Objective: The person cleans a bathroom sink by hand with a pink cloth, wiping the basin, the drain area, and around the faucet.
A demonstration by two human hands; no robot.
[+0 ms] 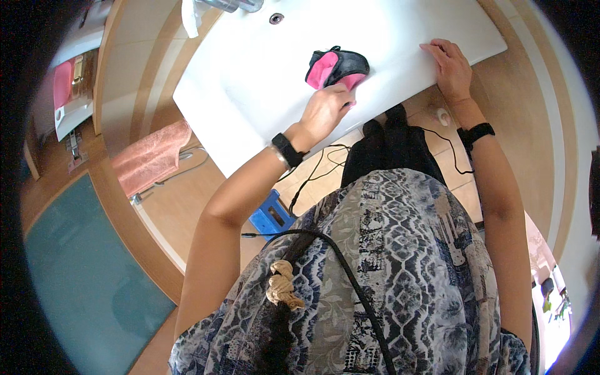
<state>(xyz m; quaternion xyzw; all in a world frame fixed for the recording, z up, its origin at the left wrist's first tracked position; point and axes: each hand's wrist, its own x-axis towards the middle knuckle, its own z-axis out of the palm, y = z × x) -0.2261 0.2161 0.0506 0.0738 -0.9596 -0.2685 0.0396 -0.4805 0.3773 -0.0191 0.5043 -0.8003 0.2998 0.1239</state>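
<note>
A black cloth item with a bright pink lining (338,66), which looks like a small shoe or slipper, lies over the front part of a white washbasin (262,98). My left hand (328,110) pinches its near edge, fingers closed at the pink part. Near the basin's front rim, to the right, rests my right hand (451,65), thumb and fingers somewhat apart with nothing seen between them. Both wrists wear black bands. The fingertips of my left hand are partly hidden by the hand itself.
A metal tap (234,3) and a white cloth or paper (190,18) are at the basin's back. Black cables (311,176) hang below its front edge. A blue plastic stool (272,215) stands on the tiled floor. A pink towel (154,154) hangs at the left.
</note>
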